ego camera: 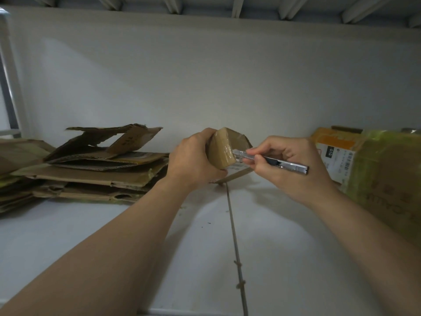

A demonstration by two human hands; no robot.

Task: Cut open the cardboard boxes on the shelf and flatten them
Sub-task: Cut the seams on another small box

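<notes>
— What is seen at the back?

— A plain white wall (205,76) is seen, brighter at its middle and shaded toward the top.

— And overhead?

— A panel stiffened by pale ribs (237,5) is seen (only a narrow strip of it is caught in the view).

— Is anything found at the left edge?

— A grey metal upright (9,87) is found there, blurred and partly cut off.

— And lower down?

— A thin dark joint line (234,242) is drawn from the foreground toward the wall. Two small fasteners (237,262) are set along it, one nearer than the other. A few dark specks (208,223) are scattered just left of it.
</notes>
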